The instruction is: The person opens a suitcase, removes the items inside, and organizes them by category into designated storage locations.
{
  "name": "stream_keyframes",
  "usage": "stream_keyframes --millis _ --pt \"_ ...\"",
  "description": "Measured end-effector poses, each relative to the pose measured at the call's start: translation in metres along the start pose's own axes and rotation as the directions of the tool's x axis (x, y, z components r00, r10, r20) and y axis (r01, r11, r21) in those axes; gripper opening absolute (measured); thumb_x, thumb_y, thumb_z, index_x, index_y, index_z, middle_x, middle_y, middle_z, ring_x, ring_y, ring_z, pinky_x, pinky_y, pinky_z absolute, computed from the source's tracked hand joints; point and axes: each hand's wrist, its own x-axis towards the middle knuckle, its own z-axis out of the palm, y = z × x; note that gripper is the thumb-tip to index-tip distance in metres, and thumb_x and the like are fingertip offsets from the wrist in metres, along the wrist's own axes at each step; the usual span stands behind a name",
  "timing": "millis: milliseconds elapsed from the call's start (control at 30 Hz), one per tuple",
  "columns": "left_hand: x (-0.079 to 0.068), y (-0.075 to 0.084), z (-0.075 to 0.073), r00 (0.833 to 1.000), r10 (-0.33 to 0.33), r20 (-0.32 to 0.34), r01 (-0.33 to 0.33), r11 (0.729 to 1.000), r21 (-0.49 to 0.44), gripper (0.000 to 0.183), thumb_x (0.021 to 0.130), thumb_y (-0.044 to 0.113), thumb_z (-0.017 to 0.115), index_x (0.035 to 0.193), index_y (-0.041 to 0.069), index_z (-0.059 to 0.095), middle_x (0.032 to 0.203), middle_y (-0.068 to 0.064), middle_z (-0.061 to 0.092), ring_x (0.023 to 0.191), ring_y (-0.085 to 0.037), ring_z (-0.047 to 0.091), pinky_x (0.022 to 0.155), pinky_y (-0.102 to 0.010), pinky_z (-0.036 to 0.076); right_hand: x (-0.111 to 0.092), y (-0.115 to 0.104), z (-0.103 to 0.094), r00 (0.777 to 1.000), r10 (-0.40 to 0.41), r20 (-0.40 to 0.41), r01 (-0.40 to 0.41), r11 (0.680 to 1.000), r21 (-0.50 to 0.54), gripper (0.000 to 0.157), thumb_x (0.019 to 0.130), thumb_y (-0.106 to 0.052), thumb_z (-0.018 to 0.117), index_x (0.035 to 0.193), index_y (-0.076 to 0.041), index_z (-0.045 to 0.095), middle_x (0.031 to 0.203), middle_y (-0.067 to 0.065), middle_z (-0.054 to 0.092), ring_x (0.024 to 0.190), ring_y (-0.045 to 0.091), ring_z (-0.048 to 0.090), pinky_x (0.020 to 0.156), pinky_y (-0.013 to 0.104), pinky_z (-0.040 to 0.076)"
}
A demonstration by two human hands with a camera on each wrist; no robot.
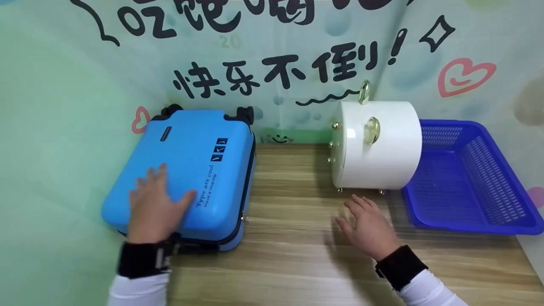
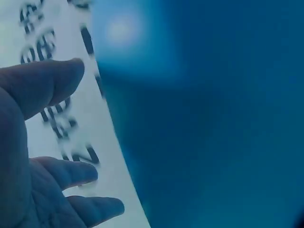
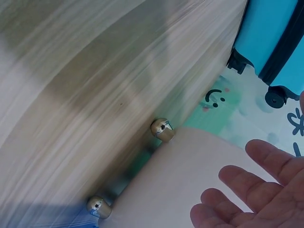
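Note:
A blue hard-shell suitcase [image 1: 187,157] lies flat at the left, its wheels toward the back wall. My left hand [image 1: 154,208] is over its lid, fingers spread and thumb held out to the side; in the left wrist view the blue shell fills much of the picture beside the fingers. Right of centre stands a white drum-shaped case [image 1: 382,161] with gold handles, knobs and small gold feet [image 3: 163,129]. Close in front of it is my right hand [image 1: 369,229], empty, its fingers loosely extended toward the case.
A blue perforated plastic basket [image 1: 459,227] stands at the right, directly beside the white case. The wood-grain tabletop [image 1: 289,212] runs between suitcase and case. Behind rises a pale green printed cloth [image 1: 263,102] with dark lettering, and it continues down the left side.

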Motion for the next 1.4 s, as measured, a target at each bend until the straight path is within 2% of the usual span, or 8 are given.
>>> stream_keyframes --millis 200,333,433,567,733,1000,1300,1400 --pt "0.012 -0.061 -0.024 0.989 -0.110 0.097 0.109 0.994 0.019 0.119 0.094 0.081 0.052 0.166 -0.005 0.012 0.166 -0.044 0.005 0.151 -0.069 0.003 0.115 -0.086 0.008 0.004 -0.003 0.000 1.000 -0.030 0.001 0.030 1.000 0.008 0.056 0.101 -0.035 0.069 0.138 0.005 0.063 0.150 0.030 0.056 0.147 0.050 0.045 0.124 0.064 0.029" --pt "0.017 -0.079 -0.025 0.988 -0.111 0.103 0.111 0.994 0.007 0.117 0.094 0.081 0.051 0.166 -0.004 0.014 0.167 -0.042 0.005 0.150 -0.069 0.007 0.109 -0.089 0.021 0.006 -0.004 0.003 0.999 -0.046 0.002 0.046 0.999 0.013 0.056 0.101 -0.034 0.070 0.139 0.006 0.062 0.149 0.030 0.057 0.146 0.050 0.045 0.124 0.064 0.030" --pt "0.020 -0.085 -0.021 0.991 -0.120 0.061 0.120 0.993 0.010 0.115 0.094 0.081 0.050 0.167 0.000 0.016 0.167 -0.041 0.008 0.148 -0.068 0.014 0.105 -0.087 0.031 0.008 -0.004 0.005 0.999 -0.052 0.008 0.052 0.998 0.020 0.057 0.100 -0.034 0.070 0.139 0.006 0.062 0.149 0.030 0.057 0.146 0.050 0.046 0.124 0.064 0.030" --pt "0.023 -0.086 -0.012 0.988 -0.152 -0.019 0.153 0.988 0.015 0.111 0.093 0.083 0.048 0.167 0.004 0.021 0.165 -0.038 0.017 0.145 -0.064 0.023 0.103 -0.085 0.036 0.010 -0.006 0.006 0.999 -0.044 0.023 0.043 0.999 0.034 0.057 0.100 -0.033 0.071 0.141 0.006 0.061 0.150 0.029 0.057 0.147 0.050 0.044 0.124 0.064 0.029" --pt "0.021 -0.084 -0.002 0.977 -0.192 -0.095 0.192 0.981 -0.008 0.106 0.093 0.083 0.046 0.167 0.009 0.026 0.166 -0.033 0.021 0.146 -0.060 0.026 0.101 -0.084 0.032 0.012 -0.009 0.007 0.998 -0.041 0.042 0.039 0.998 0.045 0.057 0.100 -0.032 0.071 0.142 0.005 0.060 0.149 0.028 0.057 0.148 0.050 0.043 0.125 0.064 0.027" --pt "0.012 -0.074 0.004 0.974 -0.209 -0.091 0.210 0.978 0.000 0.108 0.093 0.085 0.043 0.168 0.010 0.024 0.167 -0.033 0.019 0.147 -0.060 0.024 0.101 -0.085 0.029 0.018 -0.008 0.009 0.998 -0.054 0.012 0.054 0.998 0.039 0.056 0.100 -0.032 0.071 0.139 0.008 0.061 0.148 0.030 0.057 0.148 0.049 0.044 0.124 0.064 0.029" --pt "-0.009 -0.046 0.019 0.949 -0.280 -0.145 0.287 0.957 0.032 0.108 0.093 0.088 0.033 0.169 0.012 0.022 0.167 -0.034 0.018 0.147 -0.061 0.025 0.103 -0.086 0.030 0.027 -0.012 0.008 0.999 -0.004 0.043 0.002 0.999 0.047 0.061 0.102 -0.036 0.069 0.144 0.006 0.057 0.155 0.031 0.050 0.149 0.051 0.040 0.124 0.064 0.030" --pt "-0.019 -0.035 0.026 0.950 -0.282 -0.133 0.292 0.955 0.060 0.113 0.091 0.092 0.029 0.170 0.012 0.018 0.168 -0.036 0.013 0.147 -0.065 0.021 0.102 -0.088 0.028 0.030 -0.015 0.009 0.999 -0.001 0.048 -0.001 0.999 0.043 0.062 0.101 -0.036 0.069 0.144 0.007 0.056 0.156 0.031 0.048 0.149 0.051 0.040 0.124 0.063 0.031"
